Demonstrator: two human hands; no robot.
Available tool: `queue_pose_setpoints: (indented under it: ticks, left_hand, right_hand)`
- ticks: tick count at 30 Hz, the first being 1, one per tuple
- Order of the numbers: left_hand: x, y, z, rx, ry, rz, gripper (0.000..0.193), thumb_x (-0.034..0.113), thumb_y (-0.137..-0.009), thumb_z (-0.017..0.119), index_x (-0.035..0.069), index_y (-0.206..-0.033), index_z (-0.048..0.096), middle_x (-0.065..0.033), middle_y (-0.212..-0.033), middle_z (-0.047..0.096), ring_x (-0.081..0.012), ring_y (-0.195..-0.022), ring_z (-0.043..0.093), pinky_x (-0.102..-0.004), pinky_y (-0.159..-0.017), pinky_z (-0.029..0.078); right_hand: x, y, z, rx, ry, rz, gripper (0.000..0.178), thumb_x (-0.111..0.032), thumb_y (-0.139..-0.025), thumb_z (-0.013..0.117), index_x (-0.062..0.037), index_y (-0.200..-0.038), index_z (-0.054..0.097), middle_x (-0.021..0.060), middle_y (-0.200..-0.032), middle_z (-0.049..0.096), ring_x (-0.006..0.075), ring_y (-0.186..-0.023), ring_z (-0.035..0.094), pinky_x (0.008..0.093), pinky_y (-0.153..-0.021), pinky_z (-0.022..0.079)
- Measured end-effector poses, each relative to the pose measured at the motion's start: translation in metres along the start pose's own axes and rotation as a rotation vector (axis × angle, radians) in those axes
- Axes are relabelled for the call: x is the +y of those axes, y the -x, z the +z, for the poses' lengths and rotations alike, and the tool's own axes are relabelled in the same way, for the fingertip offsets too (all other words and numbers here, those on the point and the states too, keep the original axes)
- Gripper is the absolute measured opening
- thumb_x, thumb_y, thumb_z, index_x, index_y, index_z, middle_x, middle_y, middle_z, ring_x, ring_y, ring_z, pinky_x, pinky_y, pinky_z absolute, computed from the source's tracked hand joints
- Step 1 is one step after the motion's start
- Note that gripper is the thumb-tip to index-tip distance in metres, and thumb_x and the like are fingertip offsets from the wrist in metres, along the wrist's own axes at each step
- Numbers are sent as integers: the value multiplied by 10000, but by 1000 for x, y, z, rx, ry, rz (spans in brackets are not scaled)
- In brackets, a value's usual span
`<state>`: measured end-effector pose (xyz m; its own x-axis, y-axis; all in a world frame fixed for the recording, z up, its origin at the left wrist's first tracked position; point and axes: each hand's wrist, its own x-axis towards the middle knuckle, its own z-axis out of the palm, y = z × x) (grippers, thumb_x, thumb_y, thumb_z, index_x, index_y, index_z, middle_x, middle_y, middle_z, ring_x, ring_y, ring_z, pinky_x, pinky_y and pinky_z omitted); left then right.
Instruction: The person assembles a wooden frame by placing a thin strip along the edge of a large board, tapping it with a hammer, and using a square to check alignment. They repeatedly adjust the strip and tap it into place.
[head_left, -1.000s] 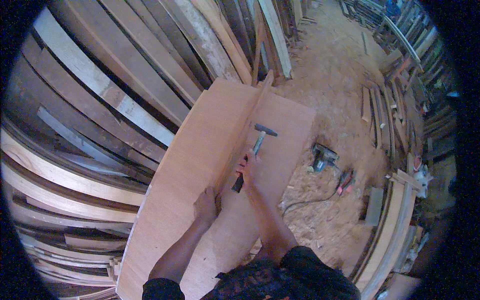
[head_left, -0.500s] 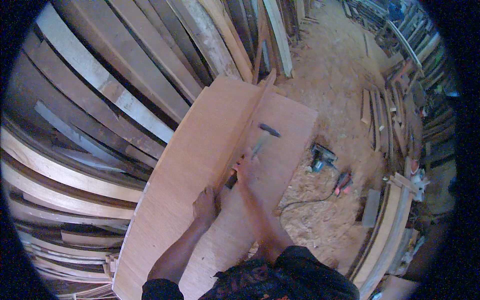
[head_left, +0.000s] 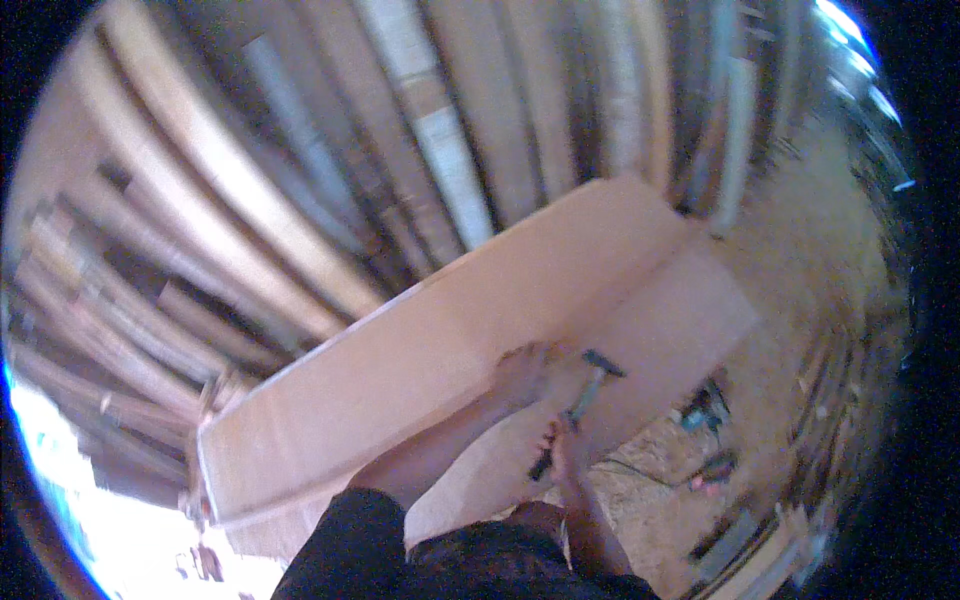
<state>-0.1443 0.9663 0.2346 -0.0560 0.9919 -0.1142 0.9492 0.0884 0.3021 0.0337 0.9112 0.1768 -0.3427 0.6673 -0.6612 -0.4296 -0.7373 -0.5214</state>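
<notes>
A hammer with a dark head (head_left: pixel 603 363) and a dark grip is in my right hand (head_left: pixel 563 448), fingers wrapped round the handle, above the near half of a large reddish-brown wooden panel (head_left: pixel 420 350). Along the panel runs a raised wooden strip (head_left: pixel 640 275), partly hidden by my left arm. My left hand (head_left: pixel 522 372) is closed over this strip, up and to the left of my right hand; motion blur softens its fingers. The hammer head is apart from my left hand.
Long timber planks (head_left: pixel 450 160) lean in rows along the far and left sides. On the sawdust-covered floor to the right are a blue-and-black power tool (head_left: pixel 703 408) and a red-and-black tool (head_left: pixel 712 470) with a dark cable. More wood pieces (head_left: pixel 770 550) lie at the lower right.
The view has swung left, so the panel now slants and a bright opening shows at lower left. My right hand with the hammer has drawn away from the strip.
</notes>
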Motion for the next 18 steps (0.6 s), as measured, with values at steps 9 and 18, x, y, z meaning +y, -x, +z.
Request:
queue_pose_setpoints:
  ticks: [9, 18]
  left_hand:
    - [-93, 258, -56, 206, 172, -425, 894, 539, -822, 729, 128, -1523, 358, -162, -1562, 362, -360, -1439, 347, -564, -1137, 303]
    - [-147, 385, 9, 51, 197, -585, 412, 286, -949, 577, 79, -1303, 607, -146, -1474, 472, -352, -1374, 444, -587, -1049, 411]
  right_hand:
    - [-7, -35, -35, -136, 240, -155, 246, -382, -994, 617, -195, -891, 493, -26, -687, 473, 132, -517, 446, 334, -475, 415]
    - [-30, -100, -72, -69, 489, -188, 417, -568, -926, 650, -171, -870, 536, -38, -683, 530, 129, -554, 504, 302, -464, 422]
